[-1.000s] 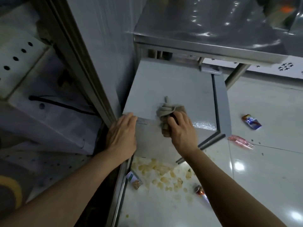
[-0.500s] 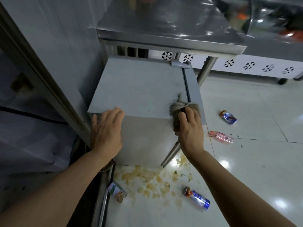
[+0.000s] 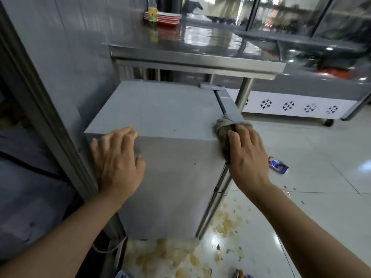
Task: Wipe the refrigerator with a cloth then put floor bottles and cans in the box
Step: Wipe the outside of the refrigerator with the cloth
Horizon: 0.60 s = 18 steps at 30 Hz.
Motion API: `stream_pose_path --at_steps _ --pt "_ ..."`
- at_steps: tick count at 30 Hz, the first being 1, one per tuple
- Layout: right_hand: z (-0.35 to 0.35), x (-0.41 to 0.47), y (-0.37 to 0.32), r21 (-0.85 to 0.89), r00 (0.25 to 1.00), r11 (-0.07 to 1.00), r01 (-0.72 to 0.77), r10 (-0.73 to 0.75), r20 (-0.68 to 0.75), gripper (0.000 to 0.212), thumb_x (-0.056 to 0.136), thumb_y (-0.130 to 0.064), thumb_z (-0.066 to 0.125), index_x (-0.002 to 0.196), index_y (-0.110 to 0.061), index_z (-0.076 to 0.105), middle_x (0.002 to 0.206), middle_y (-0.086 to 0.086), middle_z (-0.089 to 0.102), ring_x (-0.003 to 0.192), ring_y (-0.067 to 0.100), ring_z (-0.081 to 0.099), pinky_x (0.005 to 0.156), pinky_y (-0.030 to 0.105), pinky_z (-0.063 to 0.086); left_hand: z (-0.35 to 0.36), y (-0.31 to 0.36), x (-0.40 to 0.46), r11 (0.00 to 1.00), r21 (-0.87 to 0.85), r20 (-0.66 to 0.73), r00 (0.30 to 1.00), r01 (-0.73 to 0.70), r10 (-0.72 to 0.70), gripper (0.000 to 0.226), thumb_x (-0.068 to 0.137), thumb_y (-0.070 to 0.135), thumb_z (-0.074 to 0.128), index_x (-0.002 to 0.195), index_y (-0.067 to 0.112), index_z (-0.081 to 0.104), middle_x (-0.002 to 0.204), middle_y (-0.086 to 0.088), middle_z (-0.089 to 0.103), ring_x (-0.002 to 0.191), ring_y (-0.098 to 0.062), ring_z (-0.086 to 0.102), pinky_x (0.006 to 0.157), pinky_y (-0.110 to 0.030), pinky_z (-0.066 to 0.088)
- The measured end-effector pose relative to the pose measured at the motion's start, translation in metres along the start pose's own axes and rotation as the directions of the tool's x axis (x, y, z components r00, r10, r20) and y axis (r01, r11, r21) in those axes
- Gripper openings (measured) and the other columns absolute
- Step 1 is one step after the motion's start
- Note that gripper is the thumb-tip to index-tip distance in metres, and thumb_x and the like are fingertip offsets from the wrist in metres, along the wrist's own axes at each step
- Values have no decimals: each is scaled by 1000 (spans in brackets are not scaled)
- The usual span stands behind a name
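Two hands: right hand (image 3: 246,155) presses cloth (image 3: 223,133) on refrigerator (image 3: 160,113).

Over the last second the right hand (image 3: 246,155) has dragged the cloth (image 3: 222,135) from the middle of the refrigerator (image 3: 160,109) top to its right front corner, beside the door seam. The left hand (image 3: 116,161) has slid nearer, down over the front edge.

no words, brands or numbers can be read anywhere. the only signs are black snowflake marks on the white freezer panel (image 3: 289,106) at two o'clock.
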State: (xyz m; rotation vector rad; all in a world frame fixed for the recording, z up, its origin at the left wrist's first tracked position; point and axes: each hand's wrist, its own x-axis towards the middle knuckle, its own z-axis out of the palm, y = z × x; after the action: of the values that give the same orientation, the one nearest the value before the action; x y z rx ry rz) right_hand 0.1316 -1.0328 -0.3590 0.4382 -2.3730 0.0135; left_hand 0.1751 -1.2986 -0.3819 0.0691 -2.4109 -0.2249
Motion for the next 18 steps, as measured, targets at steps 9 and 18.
stream_pose_path --at_steps 9,18 --pt "60 -32 -3 19 884 996 82 -64 -463 47 83 9 59 129 5 51 140 22 44 133 40 34 113 50 24 40 -4 -6 1000 -25 -278 961 -18 10 47 79 32 48 121 11 46 125 -14 50 117 -35 39 99 -56 27" --pt "154 -116 -14 -31 889 991 133 -133 -438 49 85 3 39 134 0 36 142 26 36 137 39 25 107 55 31 64 -17 -9 992 -20 -436 894 -125 104 58 78 26 52 132 13 40 136 -12 45 127 -28 34 102 -60 22"
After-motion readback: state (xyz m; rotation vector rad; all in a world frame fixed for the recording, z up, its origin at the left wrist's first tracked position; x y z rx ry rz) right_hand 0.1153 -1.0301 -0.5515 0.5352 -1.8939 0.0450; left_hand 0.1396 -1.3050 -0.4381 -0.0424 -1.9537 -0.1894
